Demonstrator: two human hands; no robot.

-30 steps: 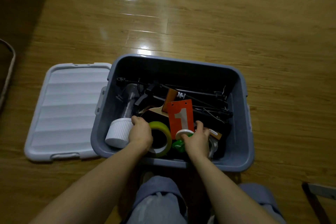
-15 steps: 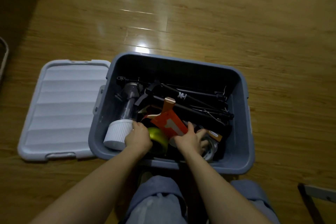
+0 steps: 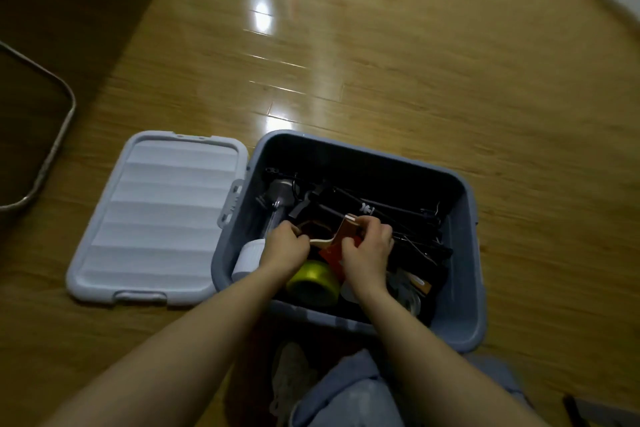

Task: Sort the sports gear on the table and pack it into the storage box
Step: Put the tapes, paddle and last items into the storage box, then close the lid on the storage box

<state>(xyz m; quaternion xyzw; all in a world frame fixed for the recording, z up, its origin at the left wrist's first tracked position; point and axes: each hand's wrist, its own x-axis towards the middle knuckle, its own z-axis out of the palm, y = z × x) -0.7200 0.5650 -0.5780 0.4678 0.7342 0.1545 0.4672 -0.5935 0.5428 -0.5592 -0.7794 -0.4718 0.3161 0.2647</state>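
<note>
Evidently the gear is being tucked flat so it fits: the orange number card (image 3: 334, 255) sits low in the blue storage box (image 3: 467, 253), tilted up toward its far end, where the right hand (image 3: 367, 250) pinches its top edge between curled fingers (image 3: 375, 224) and thumb. Just left of those fingers, the left hand (image 3: 285, 244) curls around the edge of a wooden paddle (image 3: 322, 242), apparently pressing it down beside the card. Below both sets of fingers lies a roll of yellow-green tape (image 3: 311, 282); left of the left fingers a clear bottle with a white cap (image 3: 249, 258) lies on its side, and beyond the fingertips black rods and straps (image 3: 381, 218) fill the back of the box. Both forearms reach in from the near rim, wrists bent downward. Outside, the box lid (image 3: 162, 218) lies flat on the wooden floor (image 3: 415, 62), just left of the box.
</note>
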